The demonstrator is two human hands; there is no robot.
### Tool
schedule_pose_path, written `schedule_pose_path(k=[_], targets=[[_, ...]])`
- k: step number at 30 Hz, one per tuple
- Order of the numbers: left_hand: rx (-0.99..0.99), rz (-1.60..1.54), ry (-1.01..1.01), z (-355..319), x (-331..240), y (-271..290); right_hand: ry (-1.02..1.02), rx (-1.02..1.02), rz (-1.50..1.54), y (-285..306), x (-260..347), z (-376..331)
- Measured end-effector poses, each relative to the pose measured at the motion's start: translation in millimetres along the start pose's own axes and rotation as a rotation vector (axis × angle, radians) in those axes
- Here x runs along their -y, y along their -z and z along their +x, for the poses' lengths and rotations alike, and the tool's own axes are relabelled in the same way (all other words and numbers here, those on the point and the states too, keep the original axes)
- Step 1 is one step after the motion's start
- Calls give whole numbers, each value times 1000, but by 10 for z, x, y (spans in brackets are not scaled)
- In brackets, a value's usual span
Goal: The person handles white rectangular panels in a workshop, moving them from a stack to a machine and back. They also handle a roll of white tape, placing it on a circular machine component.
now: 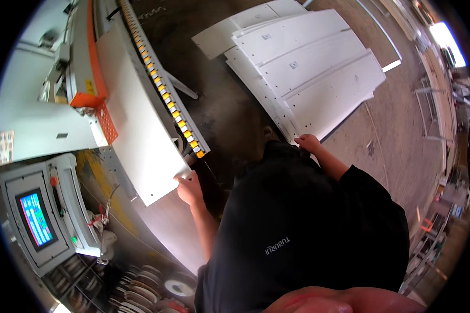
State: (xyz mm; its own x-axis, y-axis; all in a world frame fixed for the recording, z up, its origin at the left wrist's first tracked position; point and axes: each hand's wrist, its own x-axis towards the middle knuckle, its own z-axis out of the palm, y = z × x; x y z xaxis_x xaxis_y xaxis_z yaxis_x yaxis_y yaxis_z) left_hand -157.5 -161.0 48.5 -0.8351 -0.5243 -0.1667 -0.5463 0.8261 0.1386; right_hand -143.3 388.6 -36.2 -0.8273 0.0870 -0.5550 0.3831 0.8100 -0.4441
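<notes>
1. The left hand (189, 189), in the middle of the frame, pinches the near corner of a long white board (141, 130). The board lies flat on the machine's surface (164, 224) and runs up toward the upper left, next to a row of yellow rollers (167, 99).
2. The right hand (308, 142), right of the middle, is curled over the near edge of a stack of white boards (308, 62) on the floor (402, 141). I cannot tell if it grips one board or just rests there.
3. Only one corner of the long board is held. I think it could turn or slide crooked against the rollers.
4. The fingers sit close to the roller row. They could get nipped if the board is pulled along.
5. The stack is fanned out, not neat. A tug on one board could make others slip off.
6. The body is twisted between both sides, so a board could be dropped and get chipped.
</notes>
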Motion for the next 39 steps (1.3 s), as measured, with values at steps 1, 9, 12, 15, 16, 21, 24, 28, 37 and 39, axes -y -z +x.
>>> schedule_pose_path(k=[1,9,12,15,16,21,24,28,37,39], targets=[[-9,-2,-8,21,-5,-21,33,6,-37,-102,-159,25],[-1,-182,-84,343,-495,183,103,136,-223,-474,-1710,473],[59,-237,-211,29,-1047,206,-674,0,750,-397,-1746,611],[301,-211,-400,-352,-1527,-19,-808,-38,624,-217,-1886,650],[336,-224,-440,-550,-1488,-204,-824,-19,662,-152,-1843,796],[699,-250,-409,-1118,-1643,-786,-885,-53,829,21,-1793,1051],[798,-336,-391,-1243,-1400,-963,-1007,-123,788,-29,-1845,1195],[862,-286,-542,-1010,-955,-909,-984,-234,905,-202,-2055,1240],[862,21,-628,-866,-1981,-828,-776,-393,1664,-497,-2580,850],[863,-76,-715,-910,-2389,-773,-661,-371,1717,-385,-2437,752]])
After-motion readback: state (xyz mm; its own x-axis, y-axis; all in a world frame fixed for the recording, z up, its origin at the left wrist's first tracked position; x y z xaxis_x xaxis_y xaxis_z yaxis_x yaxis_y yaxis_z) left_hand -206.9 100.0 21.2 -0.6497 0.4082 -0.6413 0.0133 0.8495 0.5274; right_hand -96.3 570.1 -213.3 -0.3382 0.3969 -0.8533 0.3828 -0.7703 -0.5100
